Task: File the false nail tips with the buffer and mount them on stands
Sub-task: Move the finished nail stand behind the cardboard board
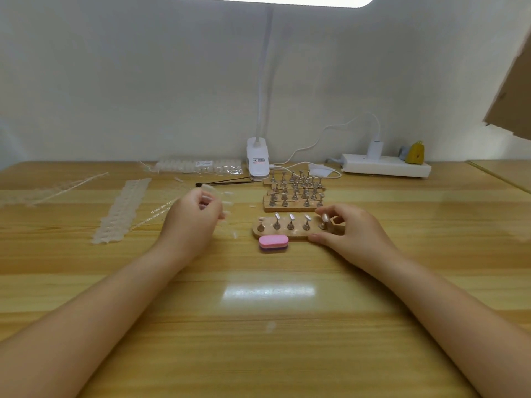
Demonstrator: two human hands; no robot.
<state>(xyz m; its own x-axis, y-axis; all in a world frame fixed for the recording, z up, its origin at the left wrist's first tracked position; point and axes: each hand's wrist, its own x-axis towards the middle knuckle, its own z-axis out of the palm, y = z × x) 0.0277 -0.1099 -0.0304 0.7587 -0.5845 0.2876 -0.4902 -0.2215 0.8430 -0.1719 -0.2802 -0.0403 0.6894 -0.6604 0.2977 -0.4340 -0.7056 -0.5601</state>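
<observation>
Head view shows our left hand (195,216) pinching a strip of nail tips (214,196) ready for picking, our right hand (342,228) gripping the end stand (324,222) for mounting, buffer (273,244) idle nearby.

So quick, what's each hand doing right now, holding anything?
Left hand: fingers curled, pinching a clear strip of false nail tips.
Right hand: thumb and fingers pinch the rightmost stand on the wooden base.
</observation>
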